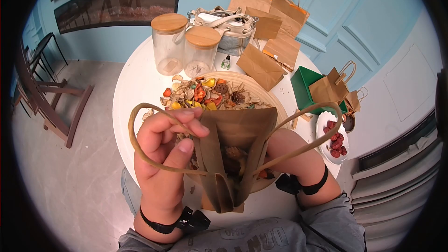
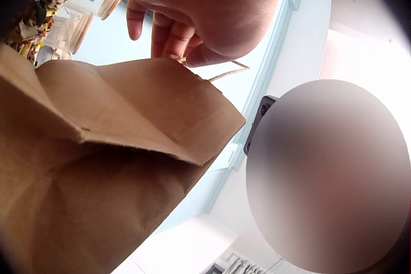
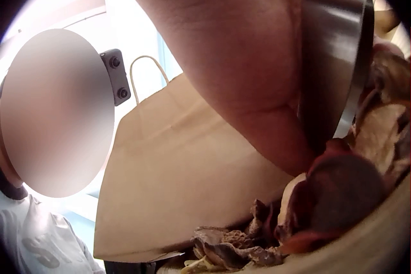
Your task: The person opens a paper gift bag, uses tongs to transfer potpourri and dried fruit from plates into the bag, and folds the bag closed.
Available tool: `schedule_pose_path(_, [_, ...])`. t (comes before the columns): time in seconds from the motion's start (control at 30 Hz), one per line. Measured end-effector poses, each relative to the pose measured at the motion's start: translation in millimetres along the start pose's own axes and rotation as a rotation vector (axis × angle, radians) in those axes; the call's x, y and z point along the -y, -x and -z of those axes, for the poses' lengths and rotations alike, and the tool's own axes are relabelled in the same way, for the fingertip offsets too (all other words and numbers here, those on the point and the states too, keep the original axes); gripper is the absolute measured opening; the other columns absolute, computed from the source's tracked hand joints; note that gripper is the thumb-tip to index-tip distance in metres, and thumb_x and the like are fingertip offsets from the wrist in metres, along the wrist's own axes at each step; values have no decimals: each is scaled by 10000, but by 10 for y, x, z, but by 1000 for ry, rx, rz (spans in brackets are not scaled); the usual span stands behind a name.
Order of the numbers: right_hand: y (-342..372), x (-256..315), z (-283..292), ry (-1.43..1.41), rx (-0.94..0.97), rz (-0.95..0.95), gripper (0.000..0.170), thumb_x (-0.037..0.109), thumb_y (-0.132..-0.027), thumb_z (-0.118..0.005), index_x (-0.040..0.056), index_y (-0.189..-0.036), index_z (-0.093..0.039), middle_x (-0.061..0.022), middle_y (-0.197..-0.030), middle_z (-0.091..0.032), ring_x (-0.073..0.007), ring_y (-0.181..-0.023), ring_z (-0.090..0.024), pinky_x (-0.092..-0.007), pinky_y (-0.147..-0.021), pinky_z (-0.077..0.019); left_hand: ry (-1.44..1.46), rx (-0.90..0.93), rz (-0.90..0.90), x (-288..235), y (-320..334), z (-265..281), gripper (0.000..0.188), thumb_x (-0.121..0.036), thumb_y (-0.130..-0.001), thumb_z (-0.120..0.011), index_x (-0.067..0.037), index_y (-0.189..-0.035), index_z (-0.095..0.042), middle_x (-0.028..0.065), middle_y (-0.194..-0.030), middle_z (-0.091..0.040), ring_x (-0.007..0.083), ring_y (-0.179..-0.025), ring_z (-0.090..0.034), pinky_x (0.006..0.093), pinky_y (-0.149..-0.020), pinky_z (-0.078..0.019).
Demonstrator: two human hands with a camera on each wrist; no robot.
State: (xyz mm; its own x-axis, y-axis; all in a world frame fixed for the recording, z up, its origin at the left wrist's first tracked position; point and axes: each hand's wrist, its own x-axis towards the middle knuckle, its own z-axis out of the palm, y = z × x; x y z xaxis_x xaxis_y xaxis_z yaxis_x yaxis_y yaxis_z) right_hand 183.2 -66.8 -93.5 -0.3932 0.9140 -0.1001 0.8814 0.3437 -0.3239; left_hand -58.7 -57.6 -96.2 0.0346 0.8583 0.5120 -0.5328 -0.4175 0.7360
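My left hand [image 1: 163,144] holds a brown paper bag [image 1: 238,126] by its twisted handle and upper edge, thumb and fingers close together there. The bag stands open toward me, with some dried pieces dimly visible inside. Behind it, my right hand [image 3: 237,49] grips a shiny curved metal scoop [image 3: 334,49] in the right wrist view. The scoop is down among dried petals and slices [image 3: 379,126]; the bag hides most of this hand in the head view. Potpourri [image 1: 186,94] with a pine cone [image 1: 238,96] fills a wide shallow basket [image 1: 254,84].
Two wooden-lidded jars [image 1: 168,46], a handbag [image 1: 233,37] and a small bottle [image 1: 226,62] stand behind the basket on the white table [image 1: 128,88]. More paper bags [image 1: 261,67] lie at the back. To the right are a green box [image 1: 303,84] and a white plate [image 1: 322,133] of dried red fruit.
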Motion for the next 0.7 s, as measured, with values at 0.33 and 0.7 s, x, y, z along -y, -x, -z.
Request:
schedule_pose_path(0.33, [-26,17,-10,12,-22,0,256,229,-823,-648,76,-1019,-588,-153,-796,-654,-359,-754,-634,-438,-663,-507,7,-13,10,-7,11,-3,310,5,-850,-527,15,-1160,-513,121,-974,-612,253,-1110,-544,399,-1024,-365])
schedule_pose_path(0.7, [-55,-46,-59,-34,-66,47,226,207,-821,-653,86,-996,-575,-134,-789,-649,-345,-763,-639,-420,-652,-506,-88,-98,36,-45,-7,-84,290,-82,-846,-525,8,-1121,-516,117,-894,-621,264,-1051,-569,431,-1025,-365])
